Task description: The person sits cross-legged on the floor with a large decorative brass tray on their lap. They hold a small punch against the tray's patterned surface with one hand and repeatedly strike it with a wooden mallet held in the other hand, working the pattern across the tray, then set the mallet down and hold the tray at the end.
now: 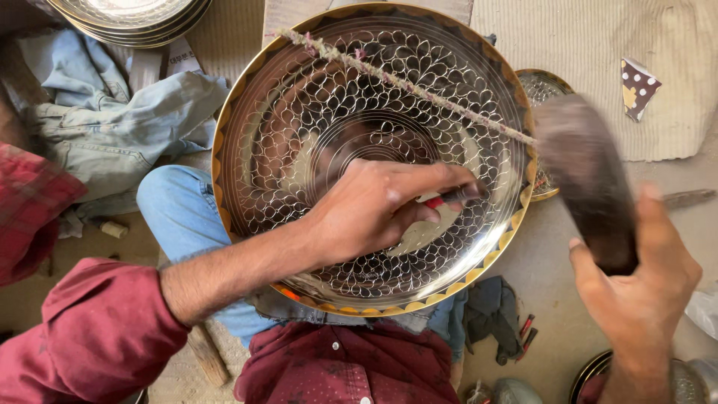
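The left hand grips a red-handled chisel against the engraved metal plate resting on the lap. The right hand clasps a raised mallet, mid-engraving; each strike needs the chisel steady.

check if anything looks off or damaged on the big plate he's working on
No damage shows on the engraved metal plate. One oddity: a frayed cord lies slanted across its upper part. The left hand holds a red-tipped tool on the plate; the right hand grips a blurred dark mallet.
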